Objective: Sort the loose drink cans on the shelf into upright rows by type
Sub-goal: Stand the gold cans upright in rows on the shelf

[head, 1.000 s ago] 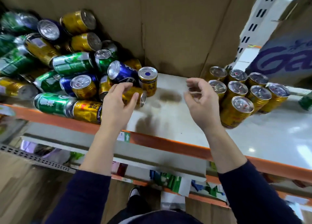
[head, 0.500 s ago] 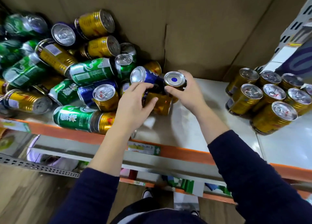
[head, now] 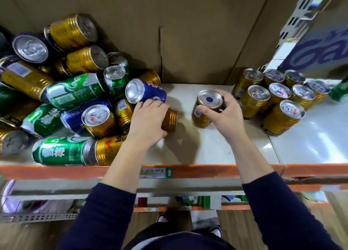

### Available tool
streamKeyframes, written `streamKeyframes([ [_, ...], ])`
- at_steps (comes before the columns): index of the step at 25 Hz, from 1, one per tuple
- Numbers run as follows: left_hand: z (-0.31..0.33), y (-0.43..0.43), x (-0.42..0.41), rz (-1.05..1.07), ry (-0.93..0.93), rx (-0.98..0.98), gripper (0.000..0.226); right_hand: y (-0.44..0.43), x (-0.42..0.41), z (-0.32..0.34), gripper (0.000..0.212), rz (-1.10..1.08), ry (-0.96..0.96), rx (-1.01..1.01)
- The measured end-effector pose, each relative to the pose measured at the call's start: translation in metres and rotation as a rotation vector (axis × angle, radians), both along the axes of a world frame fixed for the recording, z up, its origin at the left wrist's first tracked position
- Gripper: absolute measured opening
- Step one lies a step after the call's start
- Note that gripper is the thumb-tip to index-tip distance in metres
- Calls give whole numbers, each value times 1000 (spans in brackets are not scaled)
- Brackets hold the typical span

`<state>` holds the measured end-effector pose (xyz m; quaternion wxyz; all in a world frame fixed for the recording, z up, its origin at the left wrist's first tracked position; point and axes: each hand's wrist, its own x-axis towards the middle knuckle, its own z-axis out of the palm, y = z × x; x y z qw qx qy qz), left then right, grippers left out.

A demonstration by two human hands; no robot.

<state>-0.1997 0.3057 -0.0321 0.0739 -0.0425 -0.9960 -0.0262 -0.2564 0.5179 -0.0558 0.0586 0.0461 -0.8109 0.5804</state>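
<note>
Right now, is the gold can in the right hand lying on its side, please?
No, the right hand grips the gold can upright, its blue-dotted lid facing up.

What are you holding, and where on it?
Right grip holds an upright gold can near its top; left grip holds a lying gold can around its middle.

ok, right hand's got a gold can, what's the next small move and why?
Probably carry the gold can right and set it down beside the upright gold group: the right hand grips it upright midway along the shelf, apart from those matching cans.
</note>
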Motion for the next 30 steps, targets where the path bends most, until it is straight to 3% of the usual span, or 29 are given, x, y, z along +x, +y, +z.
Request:
streamKeyframes([
  [2, 2, -1, 3, 32, 62, 92, 74, 9, 7, 1, 69, -17, 10, -8],
  [6, 9, 11, 7, 165, 210, 471, 78, 26, 21, 10, 63, -53, 46, -2],
  [11, 3, 44, 5, 114, 172, 763, 77, 56, 34, 21, 63, -87, 61, 16],
  [20, -5, 143, 6, 39, 58, 908, 69, 142, 65, 44, 61, -49, 62, 35],
  [26, -7, 210, 8, -18, 52, 946, 65, 228, 58, 47, 51, -247, 82, 29],
  [30, -5, 240, 12, -28, 57, 983, 73, 270, 19, 40, 57, -349, 87, 69],
])
